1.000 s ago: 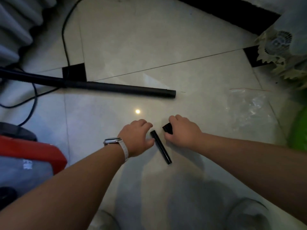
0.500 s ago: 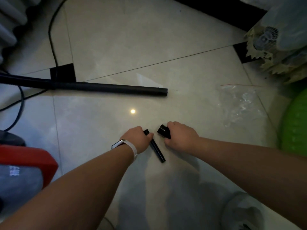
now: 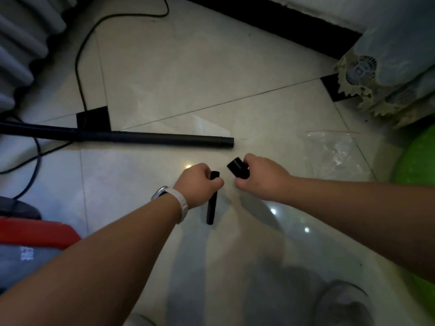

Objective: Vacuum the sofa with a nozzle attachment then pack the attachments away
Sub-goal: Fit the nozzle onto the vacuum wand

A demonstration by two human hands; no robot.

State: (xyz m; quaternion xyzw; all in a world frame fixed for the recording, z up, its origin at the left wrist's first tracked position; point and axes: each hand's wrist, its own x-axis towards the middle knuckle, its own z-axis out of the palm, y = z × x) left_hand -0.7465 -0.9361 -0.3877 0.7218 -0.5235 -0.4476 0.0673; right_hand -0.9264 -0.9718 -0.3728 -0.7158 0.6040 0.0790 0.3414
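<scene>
My left hand (image 3: 197,184), with a white watch on its wrist, is closed around the upper end of a slim black nozzle attachment (image 3: 211,208) that hangs down just above the floor. To its right, my right hand (image 3: 261,177) grips a short black tube attachment (image 3: 236,167), its open end pointing up and left. The two pieces are apart, a small gap between them. A long black vacuum wand (image 3: 150,137) lies flat on the pale tiled floor just beyond both hands.
A clear zip bag (image 3: 334,151) lies on the floor to the right. A red and grey vacuum body (image 3: 30,241) sits at the lower left, its black cord (image 3: 78,67) running up the floor. A green tub (image 3: 419,156) and lace-covered furniture (image 3: 376,74) stand at the right.
Both hands have lifted their pieces off the floor. The slim nozzle has swung from slanted to nearly upright in my left hand, and the short tube has risen in my right.
</scene>
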